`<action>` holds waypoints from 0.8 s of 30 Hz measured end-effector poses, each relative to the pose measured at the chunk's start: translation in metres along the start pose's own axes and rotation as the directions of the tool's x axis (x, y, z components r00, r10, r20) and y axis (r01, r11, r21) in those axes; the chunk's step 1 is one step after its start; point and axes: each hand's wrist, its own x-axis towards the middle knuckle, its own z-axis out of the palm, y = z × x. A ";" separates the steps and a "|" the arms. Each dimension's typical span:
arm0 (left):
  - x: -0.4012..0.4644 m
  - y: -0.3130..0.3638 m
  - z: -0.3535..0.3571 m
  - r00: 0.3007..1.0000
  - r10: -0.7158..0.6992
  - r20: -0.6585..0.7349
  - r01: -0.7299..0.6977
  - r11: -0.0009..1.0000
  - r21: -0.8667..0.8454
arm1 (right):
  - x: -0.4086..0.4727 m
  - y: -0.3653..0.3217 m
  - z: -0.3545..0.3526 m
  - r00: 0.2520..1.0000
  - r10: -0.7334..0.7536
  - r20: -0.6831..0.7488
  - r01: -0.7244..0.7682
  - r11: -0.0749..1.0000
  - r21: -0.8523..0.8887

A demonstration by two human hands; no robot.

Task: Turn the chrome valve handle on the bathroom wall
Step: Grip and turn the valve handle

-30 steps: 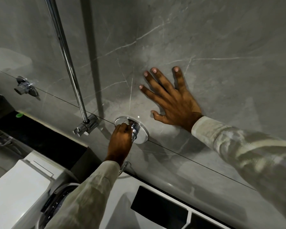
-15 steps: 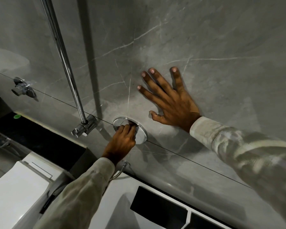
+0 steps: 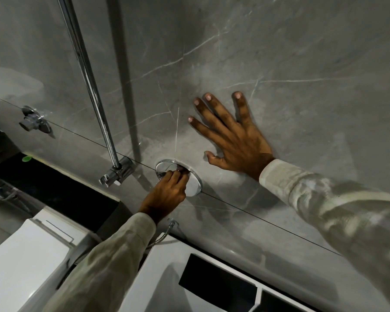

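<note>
A: My left hand (image 3: 167, 194) is clamped on the chrome valve handle (image 3: 178, 169), fingers curled over it so only a sliver of metal shows above the knuckles. That's a narrow, closed grip, holding the handle.

B: Where does it sit?

A: At the centre of its round chrome plate (image 3: 195, 184), right on the horizontal joint of the grey marble wall (image 3: 279, 52), low down, just above the white appliance top (image 3: 158, 278).

B: And the other hand?

A: My right hand (image 3: 234, 136) is flat on the wall, fingers spread wide, holding nothing, up and to the right of the plate. It looks like a brace.

B: Which step are we in?

A: I judge it's the turn itself. How far round the handle is, I can't tell; the fingers hide it.

B: Next?

A: Rotate the wrist without slipping off the slick chrome, and keep clear of the rail bracket (image 3: 118, 173) just to the left.

B: Any containers?

A: A dark recess (image 3: 216, 282) in the appliance top, near its front edge. I can't see anything in it. Another chrome fitting (image 3: 35, 121) sits well off to the left.
</note>
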 end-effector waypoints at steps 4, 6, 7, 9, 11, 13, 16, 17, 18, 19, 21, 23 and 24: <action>-0.001 -0.001 -0.003 1.000 -0.021 -0.017 0.020 0.999 -0.034 | 0.000 0.000 0.001 1.000 0.003 -0.009 -0.003 1.000 0.006; -0.002 -0.001 -0.003 0.999 -0.030 -0.013 0.029 0.999 -0.032 | -0.001 -0.001 0.001 1.000 0.004 -0.007 -0.004 1.000 0.006; -0.003 -0.001 -0.003 0.999 -0.035 -0.014 0.034 0.999 -0.034 | -0.001 -0.001 0.002 1.000 0.004 -0.006 -0.004 1.000 0.007; -0.003 -0.002 -0.005 0.999 -0.046 -0.020 0.045 0.998 -0.050 | 0.000 -0.001 0.002 1.000 0.008 -0.009 -0.008 1.000 0.011; -0.002 -0.002 -0.008 0.998 -0.056 -0.005 0.055 0.997 -0.059 | 0.000 0.000 0.003 1.000 0.008 -0.011 -0.008 1.000 0.013; -0.002 -0.001 -0.008 0.999 -0.050 -0.009 0.050 0.997 -0.051 | -0.001 -0.001 0.004 1.000 0.009 -0.011 -0.009 1.000 0.018; -0.005 0.001 -0.005 0.999 -0.045 0.001 0.045 0.998 -0.044 | -0.001 -0.001 0.004 1.000 0.011 0.001 -0.011 1.000 0.019; -0.005 0.000 -0.005 0.999 -0.048 0.018 0.048 0.998 -0.042 | -0.001 -0.001 0.003 1.000 0.008 0.005 -0.008 1.000 0.013; -0.006 0.000 -0.005 0.998 -0.047 0.029 0.048 0.998 -0.040 | -0.001 -0.001 0.003 1.000 0.004 0.009 -0.005 1.000 0.008; -0.006 -0.001 -0.006 0.998 -0.052 0.045 0.054 0.998 -0.042 | -0.001 -0.001 0.003 1.000 0.009 0.007 -0.009 1.000 0.007; -0.006 -0.001 -0.006 0.996 -0.057 0.065 0.061 0.997 -0.048 | 0.000 -0.001 0.003 1.000 0.010 0.009 -0.010 1.000 0.006; -0.006 -0.002 -0.007 0.994 -0.067 0.090 0.072 0.996 -0.058 | 0.000 -0.001 0.002 1.000 0.008 0.018 -0.008 1.000 0.001; -0.006 -0.001 -0.005 0.993 -0.071 0.094 0.077 0.995 -0.065 | -0.001 -0.002 0.003 1.000 0.005 0.028 -0.005 1.000 0.019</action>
